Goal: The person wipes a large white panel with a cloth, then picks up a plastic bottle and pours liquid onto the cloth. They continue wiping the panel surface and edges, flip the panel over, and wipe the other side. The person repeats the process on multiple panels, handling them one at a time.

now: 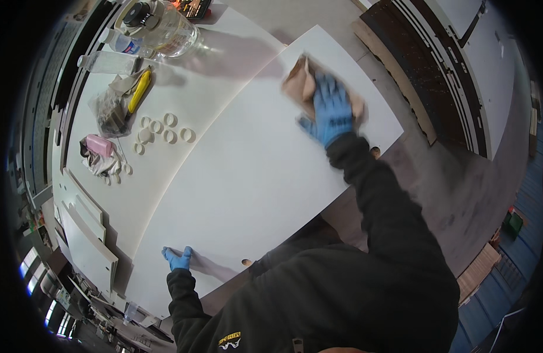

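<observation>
A large white panel [236,159] with a curved look lies in front of me. Near its far right end my right hand [331,112], in a blue glove, holds a beige cloth [298,82] pressed against the surface. The fingers stretch over the cloth, which bunches up beside them and is blurred by motion. My left hand [178,259], also gloved in blue, rests on the panel's near left part, thumb and fingers apart with nothing in them.
Left of the panel, a white table [212,88] carries white rings [170,120], a yellow-handled tool [140,90], a plastic bag [109,112], a pink item [99,145] on a rag and clear bottles [174,35]. White boards [89,247] stack near left. Dark panels [418,65] stand right.
</observation>
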### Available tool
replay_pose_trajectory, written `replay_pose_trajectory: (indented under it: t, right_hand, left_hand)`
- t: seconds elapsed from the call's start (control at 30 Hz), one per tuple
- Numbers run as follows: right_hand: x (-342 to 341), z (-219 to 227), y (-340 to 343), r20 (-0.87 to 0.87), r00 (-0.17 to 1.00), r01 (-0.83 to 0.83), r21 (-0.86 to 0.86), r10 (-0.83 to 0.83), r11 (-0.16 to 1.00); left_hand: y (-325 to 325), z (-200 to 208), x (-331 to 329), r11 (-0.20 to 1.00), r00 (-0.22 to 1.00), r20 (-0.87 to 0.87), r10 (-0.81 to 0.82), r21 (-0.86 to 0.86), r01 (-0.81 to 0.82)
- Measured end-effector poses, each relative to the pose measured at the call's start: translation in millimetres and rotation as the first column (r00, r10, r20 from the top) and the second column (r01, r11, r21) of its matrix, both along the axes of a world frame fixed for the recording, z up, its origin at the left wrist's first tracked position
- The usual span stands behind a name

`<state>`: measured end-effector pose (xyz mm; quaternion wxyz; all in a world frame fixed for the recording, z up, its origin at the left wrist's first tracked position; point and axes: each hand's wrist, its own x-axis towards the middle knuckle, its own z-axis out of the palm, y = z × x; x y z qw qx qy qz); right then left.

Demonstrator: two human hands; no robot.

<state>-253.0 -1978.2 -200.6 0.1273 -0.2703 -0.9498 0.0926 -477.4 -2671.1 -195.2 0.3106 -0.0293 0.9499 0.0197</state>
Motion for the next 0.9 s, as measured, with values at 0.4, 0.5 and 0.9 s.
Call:
replay_pose_trajectory:
  t: [0.4,0.5,0.9]
  right_hand:
    - [-83,-23,113,-0.079,0.988,0.147,0.205,-0.133,0.968]
    - [-80,-34,121,-0.087,0.987,0.139,0.072,-0.133,0.988]
    - [183,-15,-1,-0.041,0.901,0.428,0.252,-0.433,0.868]
  left_hand:
    - [-3,-2,-4,1.0,1.0,-0.007,0.006,0.021,-0.006]
    - [-4,-1,-7,0.999,0.999,-0.003,-0.043,-0.003,0.043]
    - [2,-4,-19,0.993,0.995,0.047,-0.088,-0.077,0.091]
